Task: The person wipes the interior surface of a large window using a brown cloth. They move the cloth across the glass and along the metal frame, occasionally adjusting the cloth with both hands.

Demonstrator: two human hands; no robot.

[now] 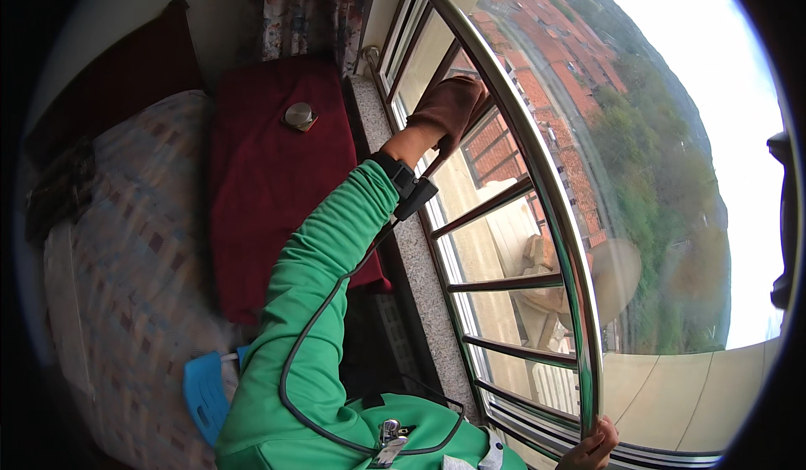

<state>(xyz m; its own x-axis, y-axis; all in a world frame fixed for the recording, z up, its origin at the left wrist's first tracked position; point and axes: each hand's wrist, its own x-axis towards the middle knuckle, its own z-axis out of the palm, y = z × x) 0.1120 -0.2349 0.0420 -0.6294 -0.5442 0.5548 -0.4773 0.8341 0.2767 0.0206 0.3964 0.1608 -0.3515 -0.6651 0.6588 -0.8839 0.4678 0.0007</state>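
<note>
My left arm, in a green sleeve, reaches up to the window guard rail (550,176), a row of shiny metal bars under a thick curved top tube. A brown cloth (453,105) covers the fingers of my left hand (417,141) and lies against one of the bars just inside the top tube. How the fingers sit under the cloth is hidden. At the bottom right my right hand (593,446) has its fingers curled round the near end of the top tube. A black device is strapped to my left wrist, with a cable running down the sleeve.
Along the window runs a speckled stone sill (420,281). To the left, a dark red cloth-covered surface (273,176) bears a small round metal container (299,116). A bed (147,243), a blue plastic piece (206,394) and a flowered curtain (294,13) are nearby. Rooftops show outside.
</note>
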